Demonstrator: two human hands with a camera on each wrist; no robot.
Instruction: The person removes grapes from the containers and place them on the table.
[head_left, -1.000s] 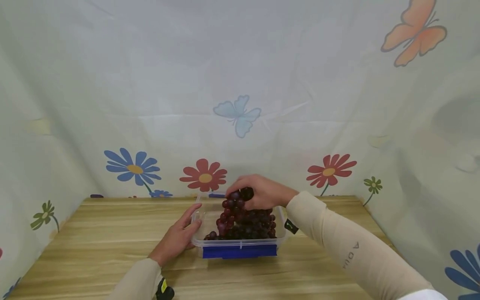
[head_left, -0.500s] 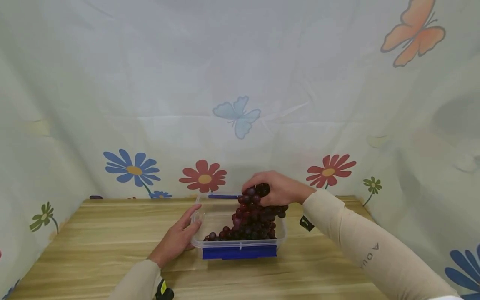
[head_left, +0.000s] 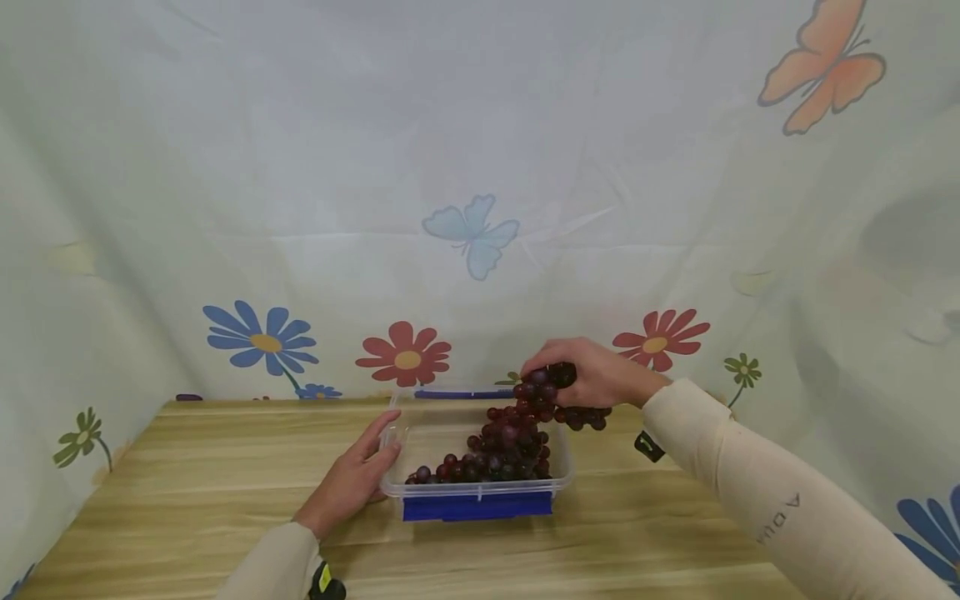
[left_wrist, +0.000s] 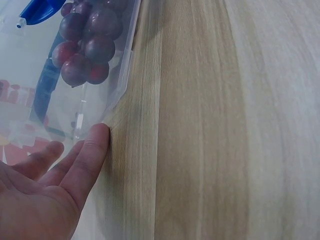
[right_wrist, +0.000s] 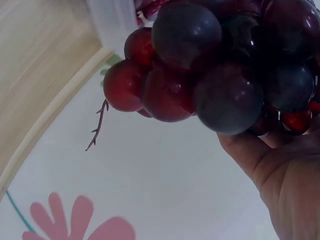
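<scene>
A clear plastic box (head_left: 480, 490) with blue clips stands on the table, dark red grapes (head_left: 487, 463) heaped in its front and right part. Over its back right corner the right hand (head_left: 592, 372) grips a bunch of grapes (head_left: 536, 392), part of which hangs past the right rim while the rest trails down to the heap. In the right wrist view the bunch (right_wrist: 227, 97) fills the fingers, and a bare stem sticks out. At the box's left side the left hand (head_left: 351, 479) rests with extended fingers; the left wrist view shows its fingertips (left_wrist: 97, 132) against the clear wall.
The wooden table (head_left: 225, 467) reaches back to a pale curtain (head_left: 330, 150) printed with flowers and butterflies, which also hangs at both sides. A small dark purple shape (head_left: 189, 397) lies at the table's back left edge.
The right hand has moved rightward with its bunch, from above the middle of the box to the back right corner. More of the box's floor now shows. The left hand has stayed in place.
</scene>
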